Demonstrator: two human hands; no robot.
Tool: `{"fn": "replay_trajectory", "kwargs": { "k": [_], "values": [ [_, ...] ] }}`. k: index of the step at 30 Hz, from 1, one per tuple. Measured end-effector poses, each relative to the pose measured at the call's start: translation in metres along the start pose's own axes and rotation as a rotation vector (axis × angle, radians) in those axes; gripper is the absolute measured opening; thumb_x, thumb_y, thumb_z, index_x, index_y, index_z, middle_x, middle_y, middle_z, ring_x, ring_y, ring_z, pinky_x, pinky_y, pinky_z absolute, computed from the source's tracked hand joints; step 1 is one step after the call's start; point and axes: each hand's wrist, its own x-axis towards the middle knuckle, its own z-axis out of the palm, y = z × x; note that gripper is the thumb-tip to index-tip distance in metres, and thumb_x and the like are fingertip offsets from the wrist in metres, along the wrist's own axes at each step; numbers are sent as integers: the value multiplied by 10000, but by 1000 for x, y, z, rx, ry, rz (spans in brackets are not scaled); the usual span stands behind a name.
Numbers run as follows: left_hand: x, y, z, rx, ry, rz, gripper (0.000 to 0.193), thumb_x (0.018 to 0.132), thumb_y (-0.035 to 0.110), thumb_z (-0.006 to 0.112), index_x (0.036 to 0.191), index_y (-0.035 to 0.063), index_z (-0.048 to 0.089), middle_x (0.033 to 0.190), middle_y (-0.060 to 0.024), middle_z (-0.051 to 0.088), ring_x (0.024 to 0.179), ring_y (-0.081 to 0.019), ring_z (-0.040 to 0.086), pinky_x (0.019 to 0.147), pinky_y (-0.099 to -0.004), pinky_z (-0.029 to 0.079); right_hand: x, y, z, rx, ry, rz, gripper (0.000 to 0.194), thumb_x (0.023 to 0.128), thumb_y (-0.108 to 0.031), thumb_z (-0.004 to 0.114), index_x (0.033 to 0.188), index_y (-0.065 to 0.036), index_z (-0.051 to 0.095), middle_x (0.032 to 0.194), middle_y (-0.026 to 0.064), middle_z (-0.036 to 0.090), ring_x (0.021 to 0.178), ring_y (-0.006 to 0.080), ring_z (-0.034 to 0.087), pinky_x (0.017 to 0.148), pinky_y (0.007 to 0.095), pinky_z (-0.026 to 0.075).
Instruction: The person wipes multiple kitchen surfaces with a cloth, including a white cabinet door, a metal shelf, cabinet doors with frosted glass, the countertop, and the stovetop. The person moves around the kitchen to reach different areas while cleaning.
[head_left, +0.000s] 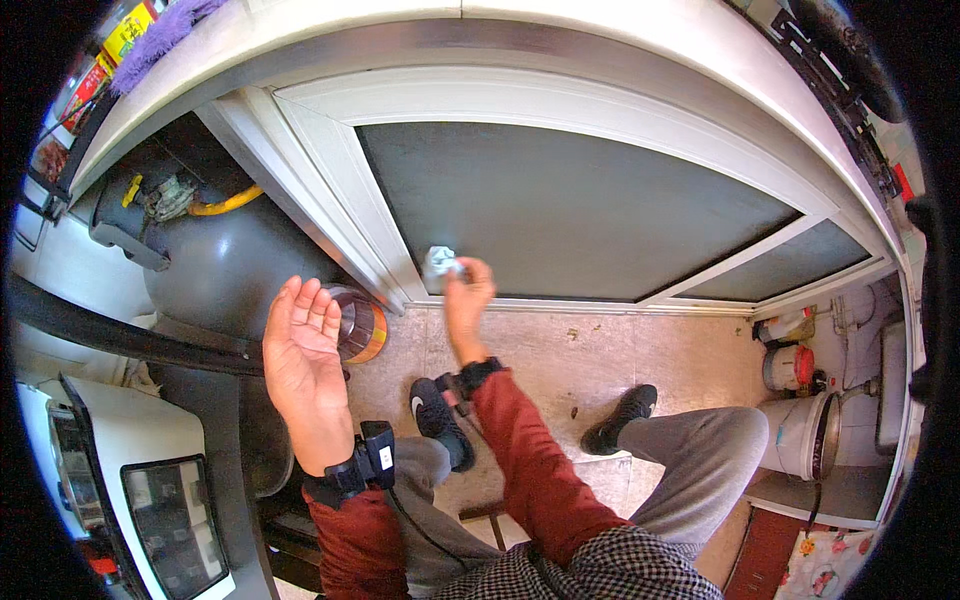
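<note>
My right hand pinches a crumpled pale blue cloth or wipe, slightly blurred. The wipe is at the lower left of a dark grey panel in a white-framed cabinet door. Palm up and holding nothing, my left hand hangs to the left of the right one. Behind its fingertips, a brown jar-like container with an orange band stands on the floor, partly hidden by the hand.
A grey gas cylinder with a yellow hose stands in the compartment at left. A white appliance is at lower left. At right are a white bucket and a red-lidded jar. The white countertop runs above the door.
</note>
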Motion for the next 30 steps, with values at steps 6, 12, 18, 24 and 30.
{"fn": "replay_trajectory", "kwargs": {
  "k": [6, 12, 18, 24, 30],
  "values": [
    [1, -2, -1, -19, -33, 5, 281, 933, 231, 687, 1131, 35, 651, 1064, -81, 679, 974, -175, 628, 924, -329, 489, 113, -17, -160, 66, 113, -167, 122, 878, 56, 639, 962, -31, 654, 918, -10, 608, 829, 93, 556, 743, 259, 478],
    [-1, -6, 7, -24, -39, -22, 270, 938, 227, 681, 1123, 33, 655, 1038, -83, 687, 958, -178, 635, 918, -327, 493, 172, -44, -294, 115, 591, -120, 104, 932, -66, 619, 1010, 1, 606, 927, 25, 581, 828, 130, 529, 728, 280, 452],
    [-6, -10, 16, -11, -39, -50, 250, 933, 211, 683, 1112, 37, 663, 1030, -74, 690, 954, -168, 637, 917, -326, 494, 199, -46, -275, 37, 451, -140, 156, 965, -162, 624, 998, -11, 613, 956, 40, 597, 856, 149, 536, 774, 327, 465],
    [-5, -20, 23, 10, -74, -49, 248, 929, 211, 690, 1114, 47, 671, 1032, -64, 696, 954, -161, 637, 926, -324, 487, 93, -18, -121, -254, 309, -291, 230, 876, -87, 725, 1030, -3, 575, 1040, 88, 518, 1006, 232, 524, 893, 381, 449],
    [-5, -31, 31, 44, -105, -66, 253, 937, 227, 692, 1113, 48, 666, 1057, -60, 691, 966, -156, 632, 931, -319, 482, 16, 5, -1, 251, 178, 223, 190, 809, -29, 763, 897, -72, 599, 885, -6, 568, 809, 137, 530, 746, 294, 444]
  ]
}}
